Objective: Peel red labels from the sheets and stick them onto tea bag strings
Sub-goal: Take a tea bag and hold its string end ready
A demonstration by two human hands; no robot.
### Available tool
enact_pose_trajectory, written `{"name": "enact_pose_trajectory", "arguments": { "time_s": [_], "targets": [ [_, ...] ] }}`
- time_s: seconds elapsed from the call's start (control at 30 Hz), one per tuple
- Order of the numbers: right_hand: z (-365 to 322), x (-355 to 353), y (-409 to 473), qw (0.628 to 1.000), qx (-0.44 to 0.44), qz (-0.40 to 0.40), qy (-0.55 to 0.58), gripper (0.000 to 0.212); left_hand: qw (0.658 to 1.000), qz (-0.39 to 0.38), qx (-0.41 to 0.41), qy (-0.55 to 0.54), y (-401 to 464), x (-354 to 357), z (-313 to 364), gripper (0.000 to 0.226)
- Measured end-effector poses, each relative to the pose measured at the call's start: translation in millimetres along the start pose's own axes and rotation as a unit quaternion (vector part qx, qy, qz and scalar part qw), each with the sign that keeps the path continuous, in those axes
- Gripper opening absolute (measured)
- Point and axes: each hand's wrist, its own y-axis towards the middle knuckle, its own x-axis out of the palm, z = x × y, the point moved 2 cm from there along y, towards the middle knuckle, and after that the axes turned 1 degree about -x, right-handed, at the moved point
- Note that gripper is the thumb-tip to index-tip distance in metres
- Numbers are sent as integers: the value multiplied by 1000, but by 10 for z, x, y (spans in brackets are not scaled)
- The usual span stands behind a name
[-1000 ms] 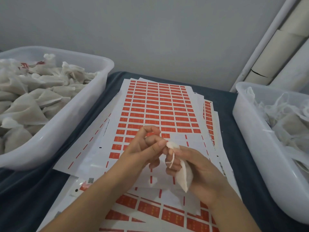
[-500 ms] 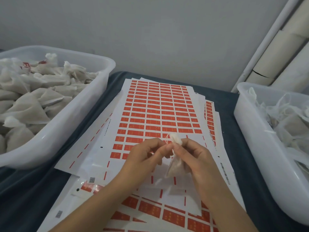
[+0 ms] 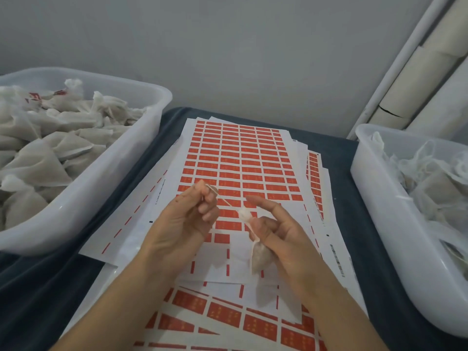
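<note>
Left hand [image 3: 187, 221] pinching the string [image 3: 225, 200] taut, right hand [image 3: 276, 231] gripping the tea bag [image 3: 259, 257] with forefinger sticking out, both hovering over the label sheets [image 3: 240, 158], bins of tea bags sitting either side.

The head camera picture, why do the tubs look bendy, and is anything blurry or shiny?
In the head view the wide lens curves the left tub and right tub near the edges; light is soft, with faint shadows under the hands; small shiny spots sit on the tub rims; the left hand and string look slightly soft.
</note>
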Motion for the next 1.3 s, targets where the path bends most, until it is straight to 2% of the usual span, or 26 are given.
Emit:
{"name": "enact_pose_trajectory", "arguments": {
  "time_s": [0.1, 0.23, 0.3, 0.4, 0.47, 0.53, 0.6, 0.73, 0.83, 0.93, 1.0, 1.07, 1.1, 1.13, 1.2, 1.23, 1.3],
  "targets": [
    [20, 5, 5, 1000, -3, -10, -9, 35, 1000, -5, 10, 0, 11, -22, -11, 17],
    [101, 11, -1, 999, 11, -36, -31, 30, 981, -42, 1, 187, 38, -26, -49, 29],
    [140, 43, 8, 997, 8, -49, -59, 31, 962, -30, 13, 270, 17, -11, -31, 31],
    [159, 63, 9, 995, 7, -46, -87, 30, 926, 55, 48, 372, -55, -72, 30, 30],
    [168, 29, 11, 998, 20, -28, -57, 31, 895, 155, 49, 415, -122, -182, 68, 31],
    [183, -15, 28, 999, 20, -2, -42, 26, 851, 237, 48, 467, -225, -294, 148, 17],
    [186, -31, 42, 998, 13, 23, -51, 19, 832, 253, 20, 494, -324, -401, 217, 18],
    [219, 23, 45, 996, 8, 38, -78, 13, 873, 217, -73, 431, -461, -467, 331, 33],
    [201, 19, 43, 996, 1, 33, -87, 15, 874, 191, -94, 437, -455, -394, 348, 39],
    [153, 8, 33, 995, -17, 16, -96, 28, 836, 220, -45, 500, -447, -295, 293, 37],
    [128, 19, 12, 992, -49, -1, -116, 33, 817, 195, 8, 542, -490, -177, 226, 33],
    [139, 101, -32, 983, -94, -21, -155, 23, 832, 96, -11, 546, -544, -18, 93, 46],
    [154, 160, -52, 975, -122, -25, -184, 12, 844, 59, -29, 532, -563, 47, 6, 49],
    [172, 212, -71, 966, -152, -23, -210, 9, 853, 43, -38, 519, -576, 86, -76, 48],
    [228, 274, -108, 949, -194, -15, -247, 33, 863, 54, -15, 503, -593, 122, -184, 39],
    [218, 282, -113, 952, -192, -19, -237, 32, 869, 62, 7, 491, -609, 127, -202, 34],
    [183, 248, -91, 965, -160, -51, -202, 14, 893, 78, 46, 441, -658, 126, -156, 27]
  ]
}}
